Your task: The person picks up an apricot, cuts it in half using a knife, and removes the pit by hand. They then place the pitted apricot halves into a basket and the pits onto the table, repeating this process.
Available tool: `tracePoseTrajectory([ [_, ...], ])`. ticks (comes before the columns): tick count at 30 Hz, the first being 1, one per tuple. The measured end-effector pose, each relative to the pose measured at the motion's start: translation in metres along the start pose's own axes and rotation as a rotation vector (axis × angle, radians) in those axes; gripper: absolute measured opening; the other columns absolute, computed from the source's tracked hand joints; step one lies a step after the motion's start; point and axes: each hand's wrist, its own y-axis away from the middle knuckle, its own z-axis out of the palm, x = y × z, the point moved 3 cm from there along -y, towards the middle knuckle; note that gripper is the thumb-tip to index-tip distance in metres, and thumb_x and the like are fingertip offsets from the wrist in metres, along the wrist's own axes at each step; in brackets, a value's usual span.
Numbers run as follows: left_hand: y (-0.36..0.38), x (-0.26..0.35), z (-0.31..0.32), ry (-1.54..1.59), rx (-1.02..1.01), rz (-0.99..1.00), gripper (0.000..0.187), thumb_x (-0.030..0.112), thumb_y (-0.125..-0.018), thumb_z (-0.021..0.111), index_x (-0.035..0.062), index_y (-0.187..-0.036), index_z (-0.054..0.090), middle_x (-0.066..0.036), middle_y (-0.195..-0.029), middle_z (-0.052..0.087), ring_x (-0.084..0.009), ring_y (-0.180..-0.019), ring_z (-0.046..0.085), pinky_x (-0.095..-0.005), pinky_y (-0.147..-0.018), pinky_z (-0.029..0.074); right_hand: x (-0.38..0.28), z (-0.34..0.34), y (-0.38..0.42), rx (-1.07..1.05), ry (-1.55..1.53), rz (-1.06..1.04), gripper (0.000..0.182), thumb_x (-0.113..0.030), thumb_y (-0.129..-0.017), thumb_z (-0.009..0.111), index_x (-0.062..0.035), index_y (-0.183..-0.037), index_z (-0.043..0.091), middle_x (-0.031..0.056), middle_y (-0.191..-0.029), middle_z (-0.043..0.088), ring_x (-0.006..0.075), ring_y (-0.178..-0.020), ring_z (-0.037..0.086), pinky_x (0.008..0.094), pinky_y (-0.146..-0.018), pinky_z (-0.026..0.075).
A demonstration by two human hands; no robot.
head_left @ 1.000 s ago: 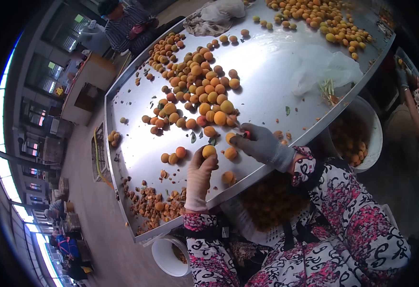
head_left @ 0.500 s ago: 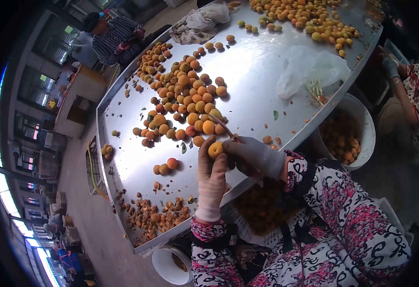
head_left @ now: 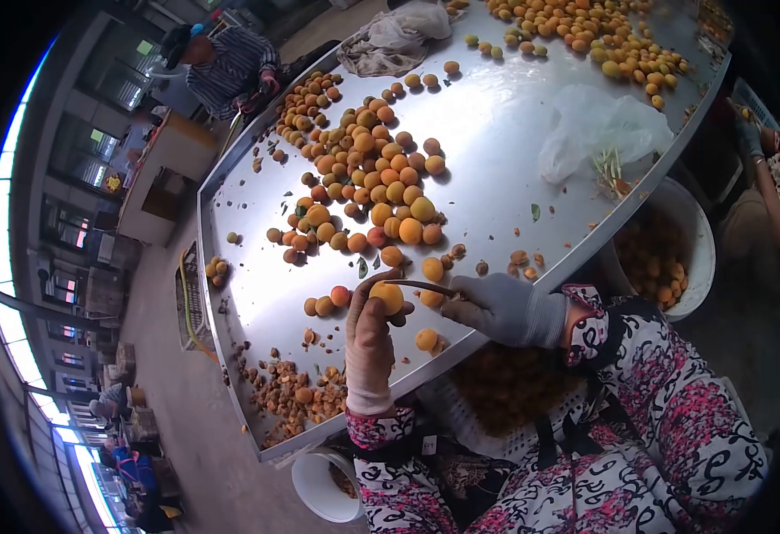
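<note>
My left hand [head_left: 370,336], in a pale glove with darkened fingers, grips an apricot [head_left: 385,298] between thumb and fingers near the front edge of the table. In my right hand [head_left: 507,310], gloved in grey, is a thin curved knife [head_left: 418,284]. Its blade points left and lies at the upper side of the apricot. Just beyond the hands a large heap of whole apricots [head_left: 368,169] spreads over the metal table [head_left: 488,133]. A few loose apricots lie close by, one of them [head_left: 426,339] between the hands and the rim.
Small brown pieces [head_left: 294,396] are piled at the table's near left corner. A clear plastic bag [head_left: 604,133] lies on the right. Below the edge stand a white bucket of fruit [head_left: 709,233], a white crate [head_left: 461,418] and another bucket [head_left: 319,489]. Co-workers [head_left: 225,71] sit across and to the right.
The knife has swung from pointing away over the table to pointing left against the apricot. My right hand has moved slightly away from my left. The whole view has shifted a little.
</note>
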Motion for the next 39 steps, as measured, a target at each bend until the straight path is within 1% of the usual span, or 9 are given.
tracePoseTrajectory([
  [8, -0.001, -0.007, 0.006, -0.025, -0.06, 0.018, 0.05, 0.042, -0.089, 0.046, -0.0004, -0.116, 0.048, -0.008, -0.09, 0.057, -0.0142, -0.08, 0.054, -0.0285, -0.078, 0.041, 0.004, 0.026, 0.005, 0.047, -0.264, 0.063, 0.033, -0.036, -0.09, 0.047, -0.0043, -0.096, 0.05, 0.021, -0.075, 0.059, 0.0391, -0.075, 0.058, 0.0432, -0.064, 0.045],
  [11, -0.005, -0.037, 0.026, 0.592, 0.032, 0.0, 0.051, 0.044, -0.092, 0.041, 0.0005, -0.118, 0.043, -0.012, -0.093, 0.058, -0.0217, -0.089, 0.057, -0.0362, -0.087, 0.042, 0.007, 0.042, 0.003, 0.144, -0.22, 0.091, 0.033, -0.036, -0.09, 0.047, -0.0044, -0.099, 0.051, 0.0218, -0.075, 0.059, 0.0392, -0.075, 0.058, 0.0433, -0.065, 0.046],
  [14, -0.003, -0.041, 0.028, 0.715, 0.153, -0.117, 0.05, 0.043, -0.092, 0.04, 0.0016, -0.119, 0.044, -0.012, -0.096, 0.058, -0.0229, -0.093, 0.057, -0.0356, -0.089, 0.041, 0.005, 0.037, -0.002, 0.168, -0.159, 0.128, 0.036, -0.038, -0.089, 0.046, -0.0036, -0.101, 0.051, 0.0219, -0.075, 0.059, 0.0386, -0.076, 0.058, 0.0432, -0.067, 0.046],
  [19, -0.002, -0.01, 0.016, 0.131, 0.037, 0.082, 0.048, 0.041, -0.091, 0.044, 0.0036, -0.121, 0.043, -0.01, -0.096, 0.06, -0.0206, -0.094, 0.056, -0.0319, -0.086, 0.041, -0.004, 0.021, -0.009, -0.038, -0.135, 0.15, 0.038, -0.038, -0.09, 0.045, -0.0042, -0.106, 0.05, 0.0227, -0.078, 0.059, 0.0386, -0.079, 0.059, 0.0427, -0.068, 0.047],
  [24, -0.002, -0.029, 0.042, 0.692, 0.197, -0.141, 0.049, 0.043, -0.09, 0.046, 0.0041, -0.12, 0.044, -0.007, -0.089, 0.06, -0.0194, -0.089, 0.056, -0.0309, -0.081, 0.043, 0.01, 0.056, -0.004, 0.224, -0.175, 0.061, 0.041, -0.034, -0.09, 0.046, -0.0078, -0.121, 0.042, 0.0223, -0.077, 0.059, 0.039, -0.08, 0.059, 0.0423, -0.065, 0.046],
  [26, -0.009, -0.034, 0.033, 0.674, 0.198, -0.188, 0.05, 0.044, -0.088, 0.049, 0.0041, -0.118, 0.047, -0.011, -0.094, 0.061, -0.0264, -0.094, 0.057, -0.037, -0.088, 0.045, 0.013, 0.047, -0.008, 0.141, -0.146, 0.154, 0.04, -0.033, -0.09, 0.046, -0.0067, -0.12, 0.043, 0.0221, -0.075, 0.059, 0.0385, -0.078, 0.059, 0.0419, -0.065, 0.046],
  [30, -0.008, -0.004, 0.023, 0.283, 0.101, 0.085, 0.041, 0.024, -0.089, 0.052, 0.0046, -0.124, 0.044, -0.009, -0.117, 0.05, -0.0175, -0.104, 0.052, -0.0305, -0.095, 0.037, 0.015, 0.029, -0.013, 0.071, -0.075, 0.09, 0.034, -0.035, -0.09, 0.046, -0.0062, -0.109, 0.051, 0.0189, -0.08, 0.061, 0.0357, -0.08, 0.06, 0.0377, -0.066, 0.046],
  [34, -0.003, -0.005, 0.013, 0.097, 0.1, 0.07, 0.037, 0.021, -0.088, 0.052, 0.0008, -0.119, 0.047, -0.007, -0.11, 0.055, -0.016, -0.101, 0.052, -0.0289, -0.092, 0.039, 0.003, 0.025, -0.009, -0.043, -0.126, 0.133, 0.036, -0.035, -0.09, 0.046, -0.0067, -0.111, 0.049, 0.02, -0.079, 0.06, 0.037, -0.078, 0.059, 0.0386, -0.066, 0.046],
  [39, -0.003, -0.041, 0.033, 0.762, 0.213, -0.213, 0.044, 0.041, -0.086, 0.055, 0.0014, -0.105, 0.051, -0.008, -0.101, 0.057, -0.0172, -0.097, 0.054, -0.0281, -0.086, 0.041, 0.014, 0.049, -0.007, 0.2, -0.144, 0.088, 0.036, -0.036, -0.09, 0.045, -0.0067, -0.111, 0.048, 0.0209, -0.074, 0.058, 0.039, -0.075, 0.058, 0.0419, -0.064, 0.045],
])
